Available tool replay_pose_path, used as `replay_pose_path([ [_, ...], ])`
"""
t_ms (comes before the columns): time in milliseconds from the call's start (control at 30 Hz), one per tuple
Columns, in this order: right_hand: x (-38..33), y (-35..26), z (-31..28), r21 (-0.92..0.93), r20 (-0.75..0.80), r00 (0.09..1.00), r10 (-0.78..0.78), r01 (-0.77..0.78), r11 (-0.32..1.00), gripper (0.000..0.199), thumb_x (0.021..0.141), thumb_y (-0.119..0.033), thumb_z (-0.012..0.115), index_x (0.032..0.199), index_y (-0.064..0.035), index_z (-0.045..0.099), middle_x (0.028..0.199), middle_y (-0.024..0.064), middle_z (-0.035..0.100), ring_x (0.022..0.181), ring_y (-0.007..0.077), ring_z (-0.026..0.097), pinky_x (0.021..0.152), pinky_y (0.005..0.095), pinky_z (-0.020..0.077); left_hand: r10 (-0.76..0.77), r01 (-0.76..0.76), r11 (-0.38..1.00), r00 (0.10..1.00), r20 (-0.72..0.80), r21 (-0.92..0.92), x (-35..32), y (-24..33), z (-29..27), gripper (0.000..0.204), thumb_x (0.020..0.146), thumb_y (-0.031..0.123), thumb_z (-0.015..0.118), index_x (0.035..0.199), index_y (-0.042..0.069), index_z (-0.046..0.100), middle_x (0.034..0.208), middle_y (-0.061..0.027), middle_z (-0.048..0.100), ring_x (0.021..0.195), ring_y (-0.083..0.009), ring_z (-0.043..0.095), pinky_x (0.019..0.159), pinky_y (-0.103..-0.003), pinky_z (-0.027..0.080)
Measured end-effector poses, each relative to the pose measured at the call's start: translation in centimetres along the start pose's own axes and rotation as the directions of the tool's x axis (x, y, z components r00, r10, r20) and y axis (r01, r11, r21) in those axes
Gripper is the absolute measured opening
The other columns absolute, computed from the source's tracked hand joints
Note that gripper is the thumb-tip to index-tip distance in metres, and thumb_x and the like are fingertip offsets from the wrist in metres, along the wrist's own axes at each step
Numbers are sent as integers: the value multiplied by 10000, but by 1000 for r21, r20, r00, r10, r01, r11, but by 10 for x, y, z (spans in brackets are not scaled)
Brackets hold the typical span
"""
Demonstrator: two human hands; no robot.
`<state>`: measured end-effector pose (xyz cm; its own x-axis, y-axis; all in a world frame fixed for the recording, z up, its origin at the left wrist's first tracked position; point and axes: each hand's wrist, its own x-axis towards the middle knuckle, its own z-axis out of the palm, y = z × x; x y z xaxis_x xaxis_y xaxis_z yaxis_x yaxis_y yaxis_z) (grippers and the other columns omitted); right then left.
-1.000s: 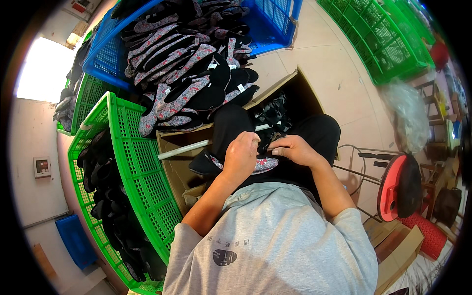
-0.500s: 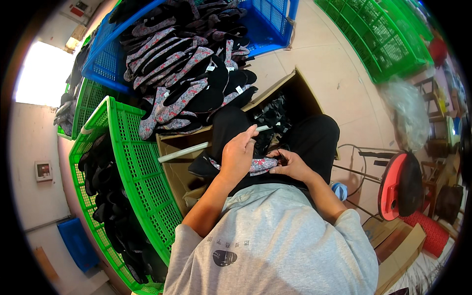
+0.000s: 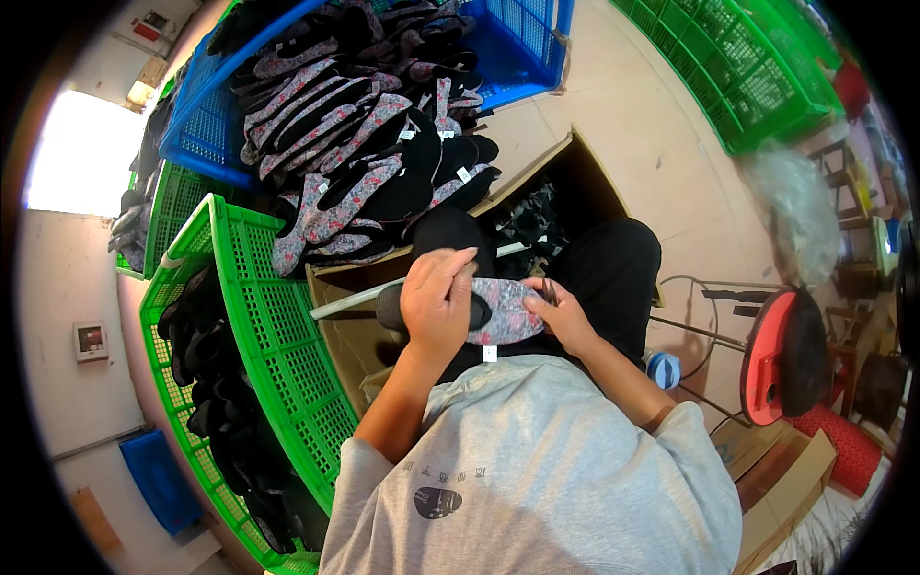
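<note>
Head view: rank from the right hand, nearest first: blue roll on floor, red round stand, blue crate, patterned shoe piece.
1. patterned shoe piece, held in the right hand.
2. blue roll, lower right on floor.
3. red round stand, farther right.
4. blue crate, far above.

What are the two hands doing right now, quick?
Left hand: closed over the floral slipper, holding it.
Right hand: gripping the slipper's other end; a small dark tool seems pinched in its fingers, too small to identify.

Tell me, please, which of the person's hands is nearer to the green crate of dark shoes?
Left. The left hand grips the patterned shoe upper on the green crate's side; the right hand holds its far end.
</note>
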<state>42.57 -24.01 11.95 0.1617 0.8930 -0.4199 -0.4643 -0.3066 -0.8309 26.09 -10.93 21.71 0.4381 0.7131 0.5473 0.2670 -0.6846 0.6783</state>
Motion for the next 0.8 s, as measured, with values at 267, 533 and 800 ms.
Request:
replay_pose_path([
  [267, 14, -20, -8, 281, 88, 885, 458, -463, 841, 137, 966, -263, 607, 957, -129, 580, 684, -42, 505, 440, 24, 304, 383, 189, 219, 15, -54, 983, 976, 217, 175, -10, 4, -24, 279, 759, -17, 702, 1035, 28, 702, 1065, -118, 688, 1078, -311, 627, 993, -446, 452],
  [533, 22, -15, -13, 317, 157, 839, 522, -543, 777, 255, 1017, -333, 484, 1000, -98, 582, 712, 51, 554, 416, 28, 286, 372, 184, 200, 24, -190, 923, 897, 441, 335, -7, 0, -14, 419, 695, 97, 771, 1108, 110, 704, 1140, -58, 659, 1201, -260, 559, 1114, -506, 314],
  [800, 16, -32, -13, 219, 95, 868, 487, -495, 841, 368, 1031, -457, 449, 989, -102, 540, 650, 61, 570, 396, 49, 293, 360, 199, 208, -60, -249, 878, 790, 611, 408, 13, 12, -26, 293, 730, 164, 761, 1017, 120, 719, 888, -56, 649, 900, -270, 622, 908, -437, 463],
])
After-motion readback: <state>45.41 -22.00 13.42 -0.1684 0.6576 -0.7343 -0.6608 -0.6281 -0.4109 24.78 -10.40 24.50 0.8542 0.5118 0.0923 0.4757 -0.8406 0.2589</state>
